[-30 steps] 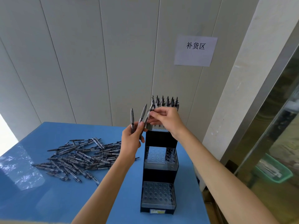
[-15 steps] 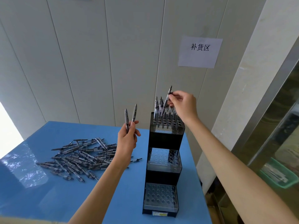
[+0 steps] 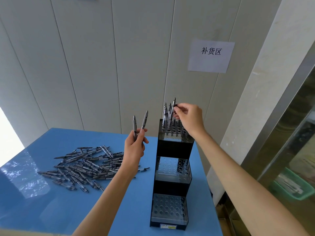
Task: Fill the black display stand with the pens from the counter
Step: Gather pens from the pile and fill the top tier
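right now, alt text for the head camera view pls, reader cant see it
A person's right hand pinches a pen over the top tier of a black display stand, where a few pens already stand. The left hand holds two pens upright. A pile of loose pens lies on the blue counter.

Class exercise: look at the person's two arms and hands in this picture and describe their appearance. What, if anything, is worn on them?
Both forearms are bare as far as the frame shows, with no sleeves visible. The left hand and right hand wear no gloves, and no watch, bracelet or ring can be seen.
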